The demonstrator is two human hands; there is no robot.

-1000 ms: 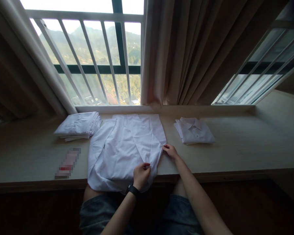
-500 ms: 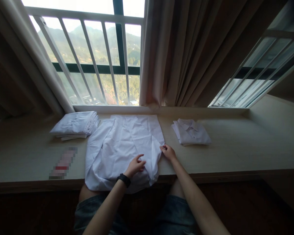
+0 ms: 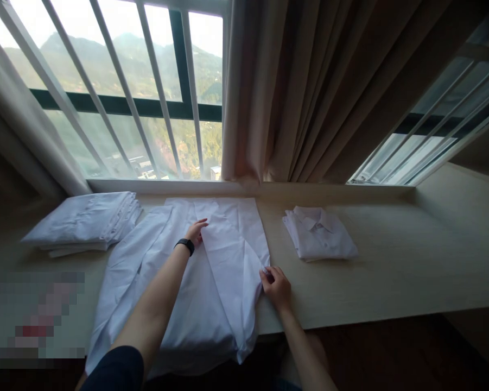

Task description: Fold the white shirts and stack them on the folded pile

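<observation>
A white shirt (image 3: 183, 309) lies spread over the ledge, its lower end hanging past the front edge. My right hand (image 3: 277, 288) pinches the shirt's right edge between thumb and fingers. Higher up, my left hand (image 3: 196, 231), with a black watch (image 3: 185, 246) at the wrist, rests on the upper middle of the cloth. Its fingers are stretched out to the right, and part of the palm is hidden. To the right sits a folded white shirt (image 3: 321, 236), collar up. A stack of folded white clothes (image 3: 85, 220) is at the left, touching or close to the spread shirt.
The pale ledge (image 3: 402, 266) runs along a barred window (image 3: 146, 108). Brown curtains (image 3: 309, 92) hang behind it. A blurred-out flat item (image 3: 40, 320) lies at the front left. My legs are below the ledge's front edge.
My left hand has moved up and forward across the shirt, from its lower part to the upper middle. My right hand stays at the shirt's right edge. The view has come closer.
</observation>
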